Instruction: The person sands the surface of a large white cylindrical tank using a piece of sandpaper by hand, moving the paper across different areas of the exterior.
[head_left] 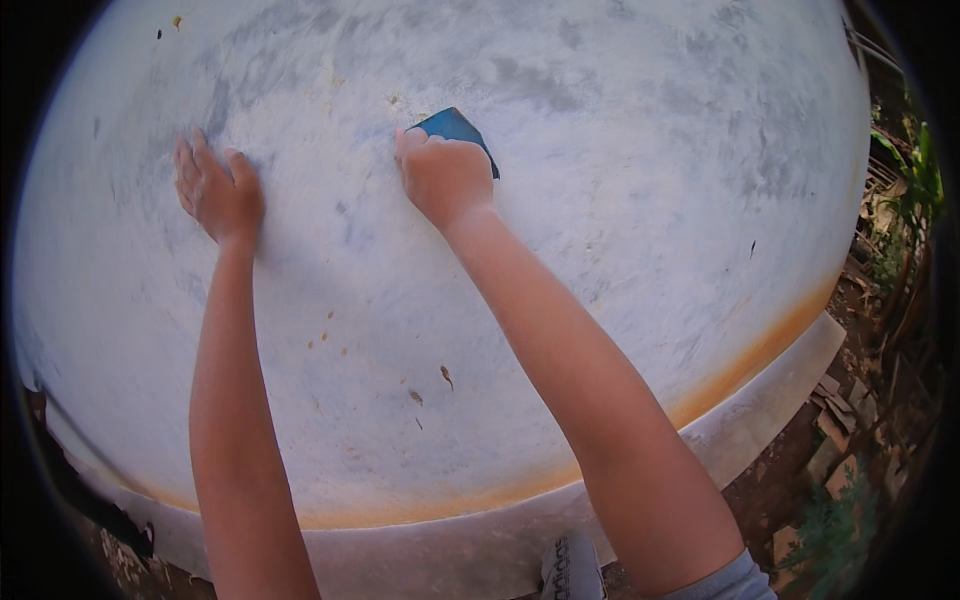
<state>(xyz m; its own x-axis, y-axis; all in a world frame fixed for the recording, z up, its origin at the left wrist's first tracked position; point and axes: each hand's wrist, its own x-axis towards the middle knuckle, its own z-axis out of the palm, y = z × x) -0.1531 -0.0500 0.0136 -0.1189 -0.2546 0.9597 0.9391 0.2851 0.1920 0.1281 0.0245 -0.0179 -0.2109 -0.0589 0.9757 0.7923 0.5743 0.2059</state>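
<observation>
Right hand (445,175) grips the sheet (452,126), probably light and bendy, best held flat; left hand (222,192) lies splayed on the surface (340,260).

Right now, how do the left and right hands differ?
The left hand is spread open; the right hand is curled. The left hand looks empty, while the right hand holds a blue sheet. Both are bare and appear to rest on the pale, rounded surface.
</observation>
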